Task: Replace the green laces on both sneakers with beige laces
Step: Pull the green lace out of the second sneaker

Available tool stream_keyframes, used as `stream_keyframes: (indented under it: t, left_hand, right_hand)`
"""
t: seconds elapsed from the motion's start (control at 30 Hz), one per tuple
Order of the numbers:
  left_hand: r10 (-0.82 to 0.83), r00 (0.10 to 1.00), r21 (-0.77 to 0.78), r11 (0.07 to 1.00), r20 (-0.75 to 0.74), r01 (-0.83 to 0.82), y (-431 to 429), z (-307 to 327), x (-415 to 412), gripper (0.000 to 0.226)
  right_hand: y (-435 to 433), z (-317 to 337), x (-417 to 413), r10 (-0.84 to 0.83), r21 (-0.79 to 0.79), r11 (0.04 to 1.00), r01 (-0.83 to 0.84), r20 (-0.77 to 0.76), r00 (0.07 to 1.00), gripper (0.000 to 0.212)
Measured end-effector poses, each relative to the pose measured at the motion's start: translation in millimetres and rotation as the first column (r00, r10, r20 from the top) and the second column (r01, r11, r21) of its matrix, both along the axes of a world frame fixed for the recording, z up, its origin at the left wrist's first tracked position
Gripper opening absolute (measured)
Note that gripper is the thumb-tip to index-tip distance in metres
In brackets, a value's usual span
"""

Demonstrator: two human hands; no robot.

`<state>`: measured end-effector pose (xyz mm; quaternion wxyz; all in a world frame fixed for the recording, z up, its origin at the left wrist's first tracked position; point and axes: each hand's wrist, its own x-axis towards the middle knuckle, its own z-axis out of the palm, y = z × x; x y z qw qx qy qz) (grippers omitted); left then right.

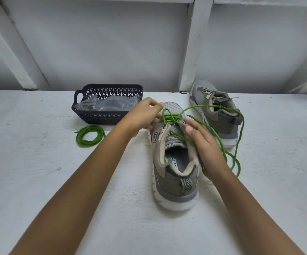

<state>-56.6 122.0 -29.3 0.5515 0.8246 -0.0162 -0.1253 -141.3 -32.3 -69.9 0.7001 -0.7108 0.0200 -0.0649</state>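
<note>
Far left on the worktop [57, 181], a coiled green lace [90, 136] lies free, just in front of the basket [101, 116], which holds clear bags [108, 104], contents unclear. Left hand [143, 115] is at the toe end of the near sneaker [174, 173], fingers [155, 104] curled, pinching a loop of the threaded green lace [169, 118] in the lowest eyelets. Sneaker's long axis runs heel toward the person, toe away, so the remaining crossings sit right by the left fingers; likely pull is up and out. Right hand [204, 144] lies flat along the shoe's right side, fingers straight, steadying, gripping nothing; loose lace tails trail past it. Far sneaker [220, 118], behind right, already carries beige laces [209, 92].
</note>
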Motion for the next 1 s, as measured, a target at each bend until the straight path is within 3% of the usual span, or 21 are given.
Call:
stream_keyframes:
  t: [0.17, 0.27, 0.37, 0.47, 0.53, 0.57, 0.63, 0.7, 0.77, 0.8, 0.83, 0.9, 0.93, 1.0]
  left_hand:
    - [-0.064, 0.987, 0.038, 0.998, 0.149, 0.059, 3, -17, -23, 0.013]
    - [-0.012, 0.976, 0.079, 0.997, 0.218, -0.006, -3, -22, -22, 0.018]
    - [0.088, 0.992, -0.121, 0.99, 0.093, -0.076, -2, -18, -20, 0.021]
    - [0.17, 0.985, -0.389, 0.905, -0.039, -0.172, 4, -7, -11, 0.023]
    - [0.167, 0.983, -0.426, 0.886, -0.075, -0.183, 8, -2, -4, 0.023]
    - [0.161, 0.984, -0.378, 0.909, -0.072, -0.176, 10, 1, -1, 0.023]
    - [0.143, 0.989, -0.109, 0.984, 0.031, -0.139, 12, 4, 2, 0.02]
    - [0.068, 0.951, 0.241, 0.96, 0.3, -0.145, 13, 6, -2, 0.009]
    - [-0.091, 0.794, 0.377, 0.908, 0.601, -0.182, 15, 5, -15, 0.016]
    - [-0.177, 0.734, 0.397, 0.908, 0.656, -0.135, 15, 4, -22, 0.018]
    - [-0.268, 0.714, 0.445, 0.893, 0.647, -0.068, 16, 1, -26, 0.018]
    - [-0.401, 0.776, 0.591, 0.805, 0.487, 0.045, 16, -9, -31, 0.021]
    - [-0.401, 0.814, 0.619, 0.783, 0.421, 0.065, 16, -15, -31, 0.023]
    - [-0.34, 0.839, 0.596, 0.802, 0.424, 0.024, 18, -19, -31, 0.022]
  right_hand:
    - [2, 0, -1, 0.02, -0.07, 0.997, -0.017, 0.043, 0.999, 0.028]
    - [2, 4, -5, 0.109, -0.099, 0.99, -0.101, 0.075, 0.991, 0.031]
    - [2, 7, -6, 0.127, -0.048, 0.991, -0.123, 0.088, 0.988, 0.028]
    - [3, 7, -4, 0.099, -0.051, 0.994, -0.096, 0.071, 0.993, 0.025]
    - [3, 8, -4, 0.105, -0.048, 0.994, -0.102, 0.064, 0.992, 0.025]
    - [4, 8, -3, 0.109, -0.042, 0.993, -0.107, 0.062, 0.992, 0.024]
    - [3, 7, -4, 0.113, -0.034, 0.993, -0.111, 0.062, 0.992, 0.024]
    - [2, 6, -4, 0.12, -0.037, 0.992, -0.117, 0.068, 0.99, 0.024]
    - [1, 5, -3, 0.125, -0.036, 0.992, -0.123, 0.07, 0.99, 0.024]
    - [1, 4, -3, 0.125, -0.03, 0.992, -0.123, 0.069, 0.99, 0.024]
    - [1, 4, -3, 0.123, -0.024, 0.992, -0.121, 0.071, 0.99, 0.024]
    - [1, 3, -3, 0.12, -0.016, 0.993, -0.119, 0.07, 0.99, 0.025]
    - [1, 3, -3, 0.122, -0.018, 0.992, -0.121, 0.066, 0.99, 0.025]
    - [2, 2, -4, 0.1, -0.033, 0.995, -0.098, 0.049, 0.994, 0.026]
